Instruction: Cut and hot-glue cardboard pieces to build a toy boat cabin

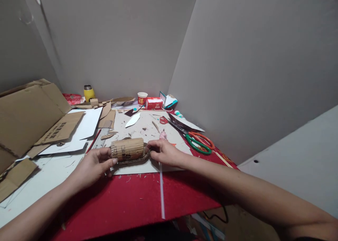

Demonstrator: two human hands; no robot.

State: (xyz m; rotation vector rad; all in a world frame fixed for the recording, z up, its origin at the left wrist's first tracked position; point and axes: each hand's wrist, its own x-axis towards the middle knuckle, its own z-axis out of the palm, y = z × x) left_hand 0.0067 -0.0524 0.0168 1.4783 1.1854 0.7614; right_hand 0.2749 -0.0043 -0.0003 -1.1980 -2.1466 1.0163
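A roll of corrugated cardboard lies on its side on a grey board over the red table cover. My left hand grips its left end, thumb and fingers around the edge. My right hand holds its right end, where a loose strip of cardboard curls under the roll.
Large scissors with orange and green handles lie right of the roll. Small red scissors, a red paper cup, a red box and a yellow bottle stand at the back. Cardboard sheets and white paper cover the left.
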